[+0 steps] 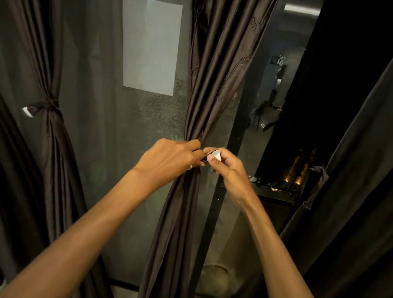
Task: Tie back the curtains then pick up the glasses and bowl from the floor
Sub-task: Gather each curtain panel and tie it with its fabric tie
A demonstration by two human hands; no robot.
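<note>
Left curtain: the dark brown pleated left curtain point(50, 137), well to the left of the dark brown, satin-like middle curtain point(210, 79), is cinched at its waist by a knotted band point(46, 107); it looks done.
Left hand: the left hand point(171, 158) presses against the middle curtain's left side at the waist, its fingers curled round the bunched folds.
Middle curtain: it hangs gathered into one rope of folds. The cloth is likely soft, light and slippery, so the folds would spread if let go. The best hold is round the narrow waist, where the hands are now.
Tie band: the thin dark tie band with a pale tab at its end point(215, 155) sits at the front of the middle curtain's waist. It looks limp and easy to drop, so it is best pinched near the tab.
Right hand: the right hand point(229, 170), just right of the middle curtain, pinches the tab between thumb and forefinger.
Right curtain: the dark right curtain point(366, 162), well to the right of the middle curtain, hangs loose, with a slack hanging tie-back point(318, 184) on its edge.
Glasses and bowl: not in view.
</note>
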